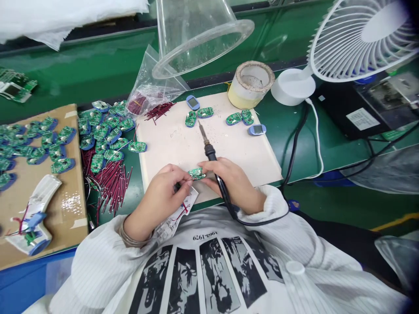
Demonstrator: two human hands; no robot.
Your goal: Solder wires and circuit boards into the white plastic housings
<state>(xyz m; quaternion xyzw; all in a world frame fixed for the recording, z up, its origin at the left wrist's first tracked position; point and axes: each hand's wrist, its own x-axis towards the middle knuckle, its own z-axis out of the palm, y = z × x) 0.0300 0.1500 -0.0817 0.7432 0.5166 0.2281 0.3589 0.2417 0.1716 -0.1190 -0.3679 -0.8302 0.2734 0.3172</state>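
Observation:
My left hand (160, 196) pinches a small green circuit board (196, 173) between thumb and fingertips, and my right hand's fingertips nearly reach its other edge. My right hand (232, 181) grips the black handle of a soldering iron (209, 150), whose metal tip points away over a cream work mat (170, 148). The iron's cord runs down past my wrist. Below my left hand lies a white printed strip (176, 220) with thin red wire on it. Several green boards (204, 112) and blue-cased units (257, 129) lie on the mat's far side.
Left of the mat lie heaps of blue-backed green boards (101, 131) and cut red wires (113, 187), some on cardboard (70, 209). A clear plastic cone (203, 43), a tape roll (250, 85) and a white fan (360, 39) stand beyond. Black cables (294, 148) cross the green bench.

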